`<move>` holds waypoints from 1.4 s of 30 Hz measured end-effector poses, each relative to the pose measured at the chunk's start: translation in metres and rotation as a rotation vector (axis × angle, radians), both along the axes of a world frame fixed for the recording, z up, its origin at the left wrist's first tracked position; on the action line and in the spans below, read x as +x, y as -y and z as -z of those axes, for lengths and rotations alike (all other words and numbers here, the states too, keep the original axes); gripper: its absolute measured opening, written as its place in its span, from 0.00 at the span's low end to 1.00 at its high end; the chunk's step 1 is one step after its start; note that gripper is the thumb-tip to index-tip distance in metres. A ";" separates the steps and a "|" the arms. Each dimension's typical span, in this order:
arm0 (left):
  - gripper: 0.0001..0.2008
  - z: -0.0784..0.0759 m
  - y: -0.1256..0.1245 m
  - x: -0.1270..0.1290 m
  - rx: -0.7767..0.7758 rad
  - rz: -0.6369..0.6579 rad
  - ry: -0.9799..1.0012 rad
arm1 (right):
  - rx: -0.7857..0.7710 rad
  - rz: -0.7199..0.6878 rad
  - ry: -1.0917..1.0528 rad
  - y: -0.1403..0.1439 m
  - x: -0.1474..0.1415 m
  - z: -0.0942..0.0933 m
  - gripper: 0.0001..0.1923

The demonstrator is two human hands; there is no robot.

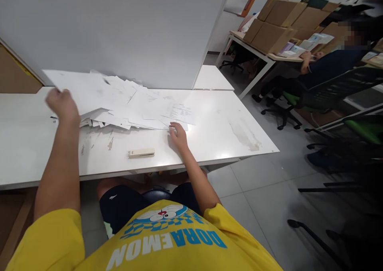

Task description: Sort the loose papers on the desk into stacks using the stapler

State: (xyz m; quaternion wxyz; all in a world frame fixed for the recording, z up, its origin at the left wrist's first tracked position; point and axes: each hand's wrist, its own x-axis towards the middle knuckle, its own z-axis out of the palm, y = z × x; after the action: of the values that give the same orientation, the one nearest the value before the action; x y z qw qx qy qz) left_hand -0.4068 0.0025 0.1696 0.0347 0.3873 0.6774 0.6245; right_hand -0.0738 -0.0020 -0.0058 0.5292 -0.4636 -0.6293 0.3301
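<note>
Nearest me, a cream stapler [141, 153] lies flat on the white table [227, 139], near the front edge, between my two arms and touched by neither. Beyond it, my right hand [178, 134] rests on the tabletop, fingers released and spread, fingertips touching the near edge of the loose paper pile [134, 107]. My left hand [61, 103] is raised at the pile's left end, fingers clenched on a large white sheet [74, 87] lifted off the heap. The pile sprawls across the table's middle against a white partition [125, 28]. Far right, a seated person [329, 67] works at another desk stacked with cardboard boxes [278, 24].
</note>
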 end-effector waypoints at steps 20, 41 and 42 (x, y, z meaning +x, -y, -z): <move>0.25 0.137 0.137 0.134 -0.251 0.343 0.447 | -0.569 -0.499 -0.584 0.161 -0.026 -0.019 0.35; 0.20 0.171 0.124 0.126 -0.220 0.658 -0.750 | -0.758 -0.177 -0.463 0.145 0.026 -0.002 0.13; 0.20 0.171 0.124 0.127 -0.222 0.656 -0.748 | -0.762 -0.193 -0.472 0.146 0.025 -0.002 0.13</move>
State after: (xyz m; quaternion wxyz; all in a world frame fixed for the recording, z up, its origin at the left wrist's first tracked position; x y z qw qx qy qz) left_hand -0.2801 -0.1214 -0.0018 0.0251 0.7706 0.5484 0.3236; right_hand -0.0486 -0.1478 -0.0036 0.4167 -0.4767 -0.3656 0.6822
